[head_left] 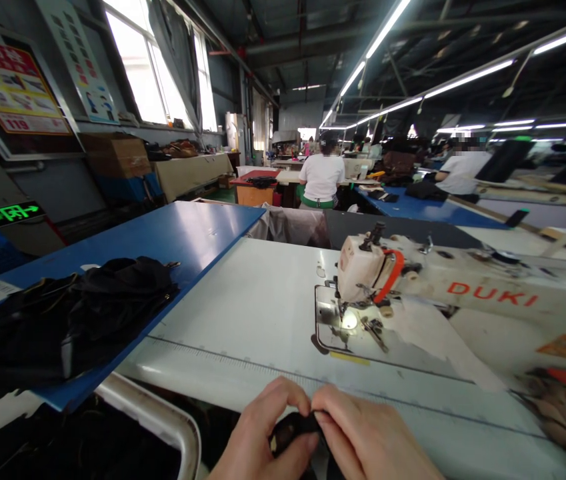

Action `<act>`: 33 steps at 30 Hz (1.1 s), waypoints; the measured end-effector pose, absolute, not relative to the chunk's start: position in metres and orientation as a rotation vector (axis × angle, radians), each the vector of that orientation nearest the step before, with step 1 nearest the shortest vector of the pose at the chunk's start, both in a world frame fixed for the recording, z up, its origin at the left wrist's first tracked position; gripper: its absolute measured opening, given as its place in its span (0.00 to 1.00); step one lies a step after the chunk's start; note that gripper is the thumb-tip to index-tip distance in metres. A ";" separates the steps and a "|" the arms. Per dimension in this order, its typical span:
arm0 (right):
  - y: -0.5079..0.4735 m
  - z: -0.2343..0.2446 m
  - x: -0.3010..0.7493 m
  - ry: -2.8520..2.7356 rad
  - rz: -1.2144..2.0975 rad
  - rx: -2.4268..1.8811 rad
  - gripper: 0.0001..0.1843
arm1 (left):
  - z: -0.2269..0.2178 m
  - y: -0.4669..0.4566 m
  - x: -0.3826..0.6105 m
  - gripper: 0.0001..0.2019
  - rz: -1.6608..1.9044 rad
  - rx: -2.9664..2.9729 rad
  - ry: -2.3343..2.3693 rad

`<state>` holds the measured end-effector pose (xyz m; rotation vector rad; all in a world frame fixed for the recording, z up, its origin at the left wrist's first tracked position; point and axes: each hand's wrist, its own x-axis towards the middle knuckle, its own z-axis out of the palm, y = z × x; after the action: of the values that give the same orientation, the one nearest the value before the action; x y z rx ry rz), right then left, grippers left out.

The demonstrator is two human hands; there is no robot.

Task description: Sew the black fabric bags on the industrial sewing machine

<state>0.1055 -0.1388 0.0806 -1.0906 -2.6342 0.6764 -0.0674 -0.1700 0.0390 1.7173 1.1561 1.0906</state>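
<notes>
At the bottom edge of the view, my left hand and my right hand meet over a small piece of black fabric. Both hands pinch it, fingers curled, at the near edge of the white sewing table. Most of the fabric is hidden between my fingers. A white sewing machine with red lettering stands on the table ahead and to the right, its needle area lit by a small lamp, a hand's length beyond my fingers.
A pile of black garments lies on a blue table to the left. A metal rail runs at lower left. Other people sit at workstations in the background, one in a white shirt. Cardboard boxes stand by the windows.
</notes>
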 end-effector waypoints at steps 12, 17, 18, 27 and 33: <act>-0.137 0.070 0.093 -2.390 0.783 -1.129 0.10 | 0.035 -0.174 -0.063 0.05 1.245 1.811 1.349; -0.139 0.073 0.069 -2.141 0.952 -1.040 0.09 | 0.054 -0.169 -0.083 0.06 1.313 2.129 1.687; -0.139 0.075 0.063 -2.065 0.995 -1.012 0.09 | 0.065 -0.165 -0.091 0.06 1.304 2.234 1.766; -0.087 0.034 0.005 -0.813 1.602 -1.141 0.14 | 0.122 -0.038 -0.106 0.05 0.089 3.325 1.385; -0.062 -0.001 0.071 -0.597 1.748 -1.295 0.16 | 0.027 0.015 -0.048 0.05 0.209 3.081 1.231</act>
<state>0.0715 -0.0622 -0.0012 -1.2947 -0.5965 1.7475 -0.0482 0.0147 0.0269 3.0812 1.2309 0.2086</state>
